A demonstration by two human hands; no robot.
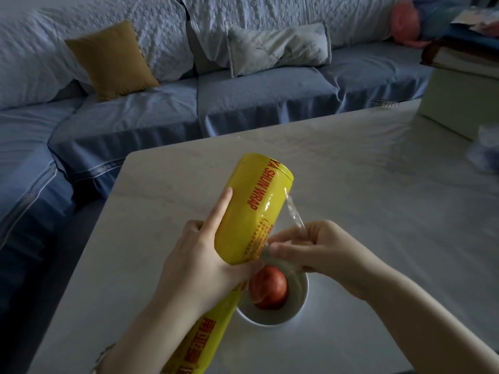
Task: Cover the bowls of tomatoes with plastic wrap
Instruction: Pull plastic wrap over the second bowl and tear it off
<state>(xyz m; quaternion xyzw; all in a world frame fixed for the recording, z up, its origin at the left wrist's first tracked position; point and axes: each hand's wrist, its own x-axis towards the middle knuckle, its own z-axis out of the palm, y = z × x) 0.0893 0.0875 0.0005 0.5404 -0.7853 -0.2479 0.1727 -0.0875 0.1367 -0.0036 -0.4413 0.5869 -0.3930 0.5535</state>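
Observation:
A big yellow roll of plastic wrap (252, 211) with red lettering slants up over the table. My left hand (199, 263) grips it from below, the index finger stretched along its side. My right hand (310, 247) pinches the loose clear film (294, 214) at the roll's right side, and a strip of it is peeled away. Directly under both hands sits a white bowl (294, 303) with one red tomato (268, 288) in it, partly hidden by the roll and my left hand.
The pale marble table (378, 198) carries a white box (459, 103) at the far right with stacked things on top, and a blurry clear object (486, 149) at the right edge. A blue sofa (189, 109) with cushions stands behind and to the left.

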